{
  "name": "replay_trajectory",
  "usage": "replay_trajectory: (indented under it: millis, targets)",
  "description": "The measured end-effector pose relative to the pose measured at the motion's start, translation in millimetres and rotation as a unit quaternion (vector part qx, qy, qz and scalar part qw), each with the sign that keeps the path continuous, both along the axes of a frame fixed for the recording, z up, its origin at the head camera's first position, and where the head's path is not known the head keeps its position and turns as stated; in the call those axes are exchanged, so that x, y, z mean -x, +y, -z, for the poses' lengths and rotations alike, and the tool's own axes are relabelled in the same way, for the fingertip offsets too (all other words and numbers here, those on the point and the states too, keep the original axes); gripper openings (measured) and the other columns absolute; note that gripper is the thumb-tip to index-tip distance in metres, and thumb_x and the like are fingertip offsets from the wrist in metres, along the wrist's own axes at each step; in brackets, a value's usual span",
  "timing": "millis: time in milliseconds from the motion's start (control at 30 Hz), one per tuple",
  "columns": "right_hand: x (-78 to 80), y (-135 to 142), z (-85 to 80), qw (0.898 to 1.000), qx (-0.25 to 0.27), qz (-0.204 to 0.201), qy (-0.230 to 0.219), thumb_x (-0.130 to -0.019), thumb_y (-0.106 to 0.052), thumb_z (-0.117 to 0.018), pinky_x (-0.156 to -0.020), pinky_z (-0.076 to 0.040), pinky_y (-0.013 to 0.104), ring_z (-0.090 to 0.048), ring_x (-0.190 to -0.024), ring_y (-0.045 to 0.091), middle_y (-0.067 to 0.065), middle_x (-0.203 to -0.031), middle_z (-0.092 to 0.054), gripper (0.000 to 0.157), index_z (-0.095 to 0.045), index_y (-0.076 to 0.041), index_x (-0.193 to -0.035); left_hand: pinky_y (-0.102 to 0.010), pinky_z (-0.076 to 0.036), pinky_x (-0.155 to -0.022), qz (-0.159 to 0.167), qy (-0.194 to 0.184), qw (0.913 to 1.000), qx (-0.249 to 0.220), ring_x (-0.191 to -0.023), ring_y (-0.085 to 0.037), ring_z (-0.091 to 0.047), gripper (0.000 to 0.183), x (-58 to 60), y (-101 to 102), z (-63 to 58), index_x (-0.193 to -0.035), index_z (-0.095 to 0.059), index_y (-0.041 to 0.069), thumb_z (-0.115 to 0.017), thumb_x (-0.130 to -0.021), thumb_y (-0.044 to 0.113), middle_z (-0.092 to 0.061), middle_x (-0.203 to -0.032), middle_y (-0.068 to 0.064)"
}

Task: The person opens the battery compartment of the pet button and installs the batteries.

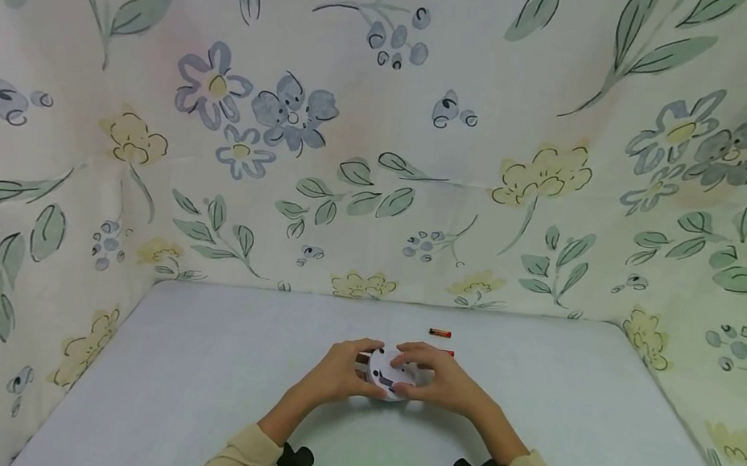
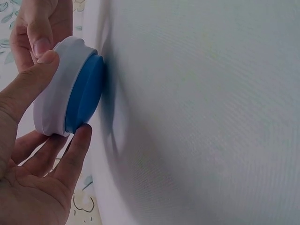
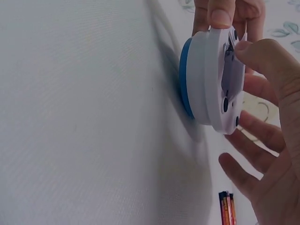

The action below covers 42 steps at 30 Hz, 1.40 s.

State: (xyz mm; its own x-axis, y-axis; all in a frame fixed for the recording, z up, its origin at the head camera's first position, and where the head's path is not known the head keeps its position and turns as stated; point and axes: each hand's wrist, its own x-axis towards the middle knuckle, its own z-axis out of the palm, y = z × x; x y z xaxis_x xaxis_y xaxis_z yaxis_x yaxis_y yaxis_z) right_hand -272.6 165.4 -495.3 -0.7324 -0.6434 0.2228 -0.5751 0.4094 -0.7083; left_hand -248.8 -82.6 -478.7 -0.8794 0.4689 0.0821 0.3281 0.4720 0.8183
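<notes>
Bottom up, a round white device (image 1: 386, 386) with a blue face (image 2: 88, 91) is held close over the table. Its white back, with an uncovered battery compartment (image 3: 230, 77), faces up in the head view. My left hand (image 1: 339, 370) grips the device by its rim, thumb on the white side and fingers reaching round to the blue edge. On the other side my right hand (image 1: 448, 383) bends round the device, its thumb at the compartment's edge and an index finger over the back. Its other fingers spread beside the rim in the right wrist view.
Beyond the device on the white-covered table (image 1: 212, 370) lies a red and black battery (image 1: 440, 332). More batteries (image 3: 227, 207) lie near my right fingers in the right wrist view. A floral cloth (image 1: 359, 141) hangs behind and along both sides.
</notes>
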Motion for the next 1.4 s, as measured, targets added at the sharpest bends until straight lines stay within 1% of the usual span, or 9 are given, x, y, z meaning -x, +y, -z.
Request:
replay_trajectory:
  millis: [100, 167, 300, 467, 633, 767, 1033, 1267, 1400]
  targets:
    - [0.3, 2.1, 1.0, 1.0, 0.003, 0.001, 0.016, -0.09, -0.034, -0.08, -0.103, -0.041, 0.058, -0.051, -0.13, 0.029, 0.008, -0.138, -0.059, 0.024, -0.075, -0.026, -0.112, -0.039, -0.056, -0.087, 0.0, -0.002, 1.0, 0.001, -0.117, -0.035, -0.061, 0.078, 0.0, 0.6, -0.6, -0.143, -0.052, -0.004, -0.091, -0.079, 0.018, -0.057, -0.139, -0.017]
    - [0.9, 3.0, 1.9, 0.999, 0.013, -0.003, 0.029, -0.09, -0.03, -0.081, -0.102, -0.044, 0.056, -0.054, -0.126, 0.026, 0.003, -0.133, -0.061, 0.019, -0.076, -0.026, -0.108, -0.038, -0.056, -0.087, -0.001, -0.003, 1.0, 0.001, -0.117, -0.034, -0.061, 0.078, 0.2, 0.7, -0.6, -0.142, -0.053, -0.004, -0.091, -0.079, 0.018, -0.057, -0.138, -0.017]
    - [3.2, 3.7, 3.1, 0.997, 0.049, -0.024, 0.052, -0.093, -0.017, -0.078, -0.092, -0.053, 0.048, -0.063, -0.107, 0.019, -0.004, -0.115, -0.068, 0.014, -0.077, -0.02, -0.106, -0.036, -0.056, -0.086, -0.006, -0.008, 1.0, 0.0, -0.117, -0.035, -0.061, 0.078, 0.5, 0.4, -0.2, -0.143, -0.053, -0.004, -0.091, -0.078, 0.018, -0.056, -0.139, -0.017]
    - [3.6, 3.2, -0.1, 0.996, 0.067, -0.03, 0.049, -0.096, -0.01, -0.073, -0.078, -0.057, 0.035, -0.065, -0.088, 0.011, -0.009, -0.099, -0.072, 0.012, -0.077, -0.014, -0.107, -0.035, -0.056, -0.086, -0.009, -0.011, 0.9999, 0.003, -0.117, -0.035, -0.061, 0.079, 0.7, -0.2, 0.9, -0.144, -0.052, -0.003, -0.092, -0.078, 0.019, -0.056, -0.139, -0.017]
    - [1.8, 2.7, -2.8, 0.996, 0.07, -0.031, 0.054, -0.097, -0.009, -0.072, -0.075, -0.056, 0.032, -0.065, -0.086, 0.011, -0.003, -0.099, -0.073, 0.012, -0.077, -0.01, -0.107, -0.036, -0.057, -0.085, -0.007, -0.004, 1.0, 0.006, -0.116, -0.034, -0.062, 0.079, 0.5, -0.5, 1.5, -0.143, -0.053, -0.002, -0.092, -0.078, 0.018, -0.057, -0.138, -0.017]
    - [0.8, 2.2, -2.8, 0.996, 0.069, -0.014, 0.05, -0.096, -0.008, -0.072, -0.075, -0.056, 0.033, -0.065, -0.085, 0.012, -0.001, -0.099, -0.073, 0.012, -0.077, -0.01, -0.107, -0.037, -0.056, -0.086, -0.007, -0.005, 1.0, 0.003, -0.116, -0.035, -0.062, 0.078, 0.1, -0.3, 1.2, -0.143, -0.053, -0.003, -0.092, -0.078, 0.017, -0.057, -0.138, -0.018]
    - [-2.3, 1.7, -4.2, 0.996, 0.077, 0.006, 0.047, -0.094, -0.004, -0.074, -0.074, -0.057, 0.046, -0.066, -0.085, 0.022, 0.005, -0.099, -0.073, 0.012, -0.076, -0.004, -0.106, -0.037, -0.057, -0.085, -0.005, -0.005, 1.0, 0.001, -0.115, -0.034, -0.062, 0.079, -0.8, -0.5, 0.9, -0.143, -0.052, -0.003, -0.092, -0.078, 0.017, -0.057, -0.137, -0.019]
    - [-2.5, 3.6, -4.8, 0.996, 0.073, 0.008, 0.051, -0.095, -0.009, -0.073, -0.074, -0.056, 0.036, -0.065, -0.083, 0.014, -0.002, -0.097, -0.072, 0.01, -0.077, -0.009, -0.104, -0.034, -0.056, -0.085, -0.003, -0.005, 1.0, -0.004, -0.115, -0.033, -0.063, 0.079, -0.8, -2.0, 3.0, -0.143, -0.052, -0.003, -0.092, -0.078, 0.018, -0.057, -0.137, -0.017]
    - [0.3, 5.7, -2.3, 0.996, 0.076, 0.003, 0.049, -0.097, -0.013, -0.073, -0.074, -0.056, 0.034, -0.065, -0.084, 0.012, -0.003, -0.098, -0.072, 0.01, -0.077, -0.012, -0.105, -0.034, -0.056, -0.085, -0.006, -0.007, 0.9999, -0.005, -0.115, -0.032, -0.063, 0.079, -0.5, -2.1, 3.2, -0.143, -0.052, -0.002, -0.092, -0.078, 0.017, -0.057, -0.138, -0.016]
